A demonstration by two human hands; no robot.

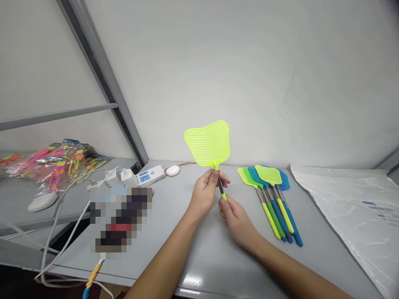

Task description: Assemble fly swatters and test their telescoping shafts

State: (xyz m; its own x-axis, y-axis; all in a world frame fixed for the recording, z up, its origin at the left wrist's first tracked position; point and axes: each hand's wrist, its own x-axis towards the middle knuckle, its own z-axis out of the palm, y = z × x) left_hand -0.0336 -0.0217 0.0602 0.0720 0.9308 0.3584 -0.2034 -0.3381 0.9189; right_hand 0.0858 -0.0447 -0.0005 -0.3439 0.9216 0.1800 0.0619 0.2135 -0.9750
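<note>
A yellow-green fly swatter [208,144] with a perforated head stands upright in front of me, over the grey table. My left hand [206,187] pinches its metal shaft just beneath the head. Lower down, my right hand [234,216] is closed around the yellow-green handle, most of which its fingers hide. To the right lies a fanned pile of several fly swatters [274,207] in yellow-green, green and blue, heads pointing to the wall and handles toward me.
A white plastic bag [349,207] covers the table's right side. On the left are a power strip [151,176] with chargers, a round white device [173,170], white cables [67,224] and a pixelated object [123,220]. Bagged colourful items [59,162] lie beyond the grey metal post [109,83].
</note>
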